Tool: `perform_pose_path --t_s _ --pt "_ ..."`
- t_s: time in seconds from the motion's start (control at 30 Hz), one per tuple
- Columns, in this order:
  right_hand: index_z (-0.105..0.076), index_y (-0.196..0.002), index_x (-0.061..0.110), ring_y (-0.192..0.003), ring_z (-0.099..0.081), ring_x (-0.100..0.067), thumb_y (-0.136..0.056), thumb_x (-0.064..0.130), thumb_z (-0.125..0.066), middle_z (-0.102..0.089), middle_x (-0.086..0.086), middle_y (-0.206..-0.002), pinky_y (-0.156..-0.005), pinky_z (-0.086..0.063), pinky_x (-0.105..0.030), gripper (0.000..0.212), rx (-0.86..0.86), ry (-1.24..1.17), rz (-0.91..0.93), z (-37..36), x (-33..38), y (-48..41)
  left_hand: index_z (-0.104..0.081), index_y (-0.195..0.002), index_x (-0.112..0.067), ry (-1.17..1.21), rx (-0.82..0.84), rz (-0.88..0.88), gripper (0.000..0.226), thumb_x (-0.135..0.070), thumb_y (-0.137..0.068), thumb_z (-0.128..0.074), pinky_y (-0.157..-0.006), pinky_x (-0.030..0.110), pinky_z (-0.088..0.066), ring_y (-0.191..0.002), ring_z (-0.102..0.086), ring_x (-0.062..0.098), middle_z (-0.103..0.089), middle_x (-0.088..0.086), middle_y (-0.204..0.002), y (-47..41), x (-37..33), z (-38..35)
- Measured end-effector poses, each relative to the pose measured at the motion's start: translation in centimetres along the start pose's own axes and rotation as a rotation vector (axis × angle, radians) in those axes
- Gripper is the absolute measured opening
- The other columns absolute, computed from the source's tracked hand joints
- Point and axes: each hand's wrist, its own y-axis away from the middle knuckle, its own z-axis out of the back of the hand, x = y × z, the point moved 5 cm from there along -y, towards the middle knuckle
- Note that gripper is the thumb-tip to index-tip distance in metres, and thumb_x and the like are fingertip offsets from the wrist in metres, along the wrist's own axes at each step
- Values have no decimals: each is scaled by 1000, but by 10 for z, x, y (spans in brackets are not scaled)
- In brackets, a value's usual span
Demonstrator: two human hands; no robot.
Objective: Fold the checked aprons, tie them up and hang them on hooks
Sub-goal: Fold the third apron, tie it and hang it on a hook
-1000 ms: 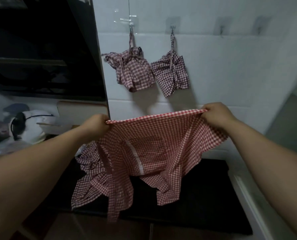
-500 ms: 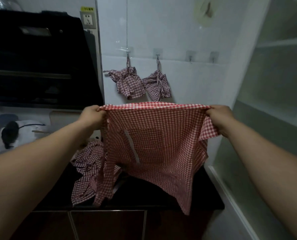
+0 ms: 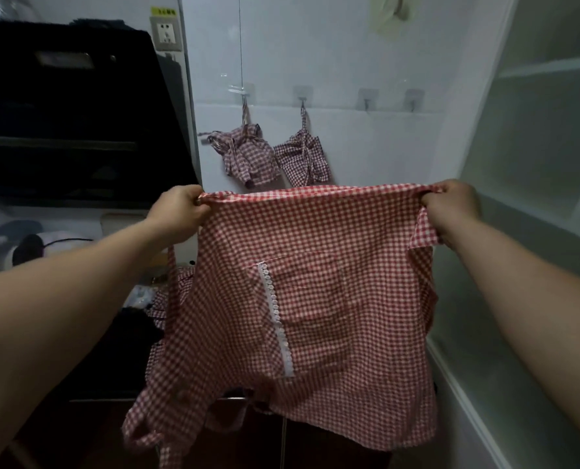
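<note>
A red-and-white checked apron (image 3: 315,282) hangs spread out in the air in front of me, its white lace pocket trim facing me. My left hand (image 3: 180,211) pinches its top left corner. My right hand (image 3: 454,208) grips the top right corner. Its straps dangle at the lower left. Two tied apron bundles hang on the wall: one (image 3: 248,157) on the leftmost hook, the other (image 3: 303,157) on the second hook. Two bare hooks (image 3: 366,99) (image 3: 413,99) follow to the right. More checked cloth (image 3: 176,282) lies on the dark counter behind the held apron.
A black range hood (image 3: 72,113) fills the upper left, with a wall socket (image 3: 165,33) beside it. A white appliance (image 3: 45,245) sits at the left. The dark counter (image 3: 119,360) lies below. A frosted glass partition with a white frame (image 3: 535,164) bounds the right side.
Both hands lifted the apron clear of the counter and pulled it wider. It now hangs flat and fully spread. My view has drawn back and tilted up.
</note>
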Motion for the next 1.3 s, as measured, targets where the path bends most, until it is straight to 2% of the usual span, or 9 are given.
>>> perform_pose_path --t_s 0.1,0.33,0.53,0.73,0.87,1.0,1.1,1.2,1.3 --pt "-76 -95 14 -86 -72 -26 -78 19 -66 -76 -4 -92 -81 -58 -34 20 80 54 -16 -16 -21 -11 -64 -84 -12 27 58 57 18 -18 -101 -60 -57 34 -50 -64 -67 27 -71 11 -80 -2 10 -25" --pt "-70 -77 16 -81 -69 -27 -80 11 -68 -71 -4 -81 -74 -52 -30 6 197 89 14 -42 -40 -40 -68 -83 -11 -2 78 99 21 -22 -100 -65 -62 34 -41 -71 -59 24 -68 8 -78 -24 21 -55" --pt "-74 -82 9 -79 -71 -29 -82 10 -64 -74 -11 -82 -77 -59 -40 10 264 62 -15 -69 -42 -67 -70 -86 -14 -31 44 125 23 -29 -102 -62 -69 46 -55 -77 -67 34 -72 11 -83 -56 20 -58" --pt "-76 -104 12 -96 -69 -25 -86 10 -52 -75 -8 -103 -84 -57 -34 29 45 -86 147 -69 41 -125 -69 -92 -13 82 -365 93 16 -17 -96 -54 -66 38 -56 -62 -67 26 -72 11 -83 -123 -38 -8" --pt "-71 -99 19 -92 -63 -20 -88 9 -50 -69 -2 -98 -75 -43 -26 26 29 -86 224 -55 47 -122 -70 -101 -20 73 -428 -14 18 -23 -96 -53 -77 44 -57 -83 -69 26 -73 3 -92 -125 -54 0" --pt "-68 -89 22 -87 -62 -22 -89 11 -61 -69 -5 -91 -73 -45 -33 14 155 67 228 -60 -32 -72 -67 -104 -25 -88 -251 -72 10 -27 -101 -58 -70 43 -53 -79 -64 26 -70 -1 -88 -68 -11 -49" --pt "-67 -80 19 -82 -66 -26 -86 12 -69 -72 -11 -85 -72 -50 -36 10 414 327 189 -77 -121 -20 -66 -99 -24 -256 99 -45 9 -31 -97 -63 -66 38 -51 -80 -68 30 -69 1 -81 -14 56 -106" --pt "-63 -67 19 -72 -66 -25 -82 14 -75 -68 -8 -72 -54 -43 -24 20 764 616 105 -93 -196 27 -58 -77 -32 -349 474 -51 12 -40 -87 -58 -64 35 -51 -74 -65 20 -62 -11 -72 35 104 -155" --pt "-56 -66 24 -82 -63 -20 -81 23 -79 -67 -3 -85 -53 -36 -18 27 905 791 99 -104 -237 52 -56 -75 -32 -391 557 -11 13 -40 -84 -60 -64 33 -52 -74 -63 16 -63 -12 -74 55 137 -182"
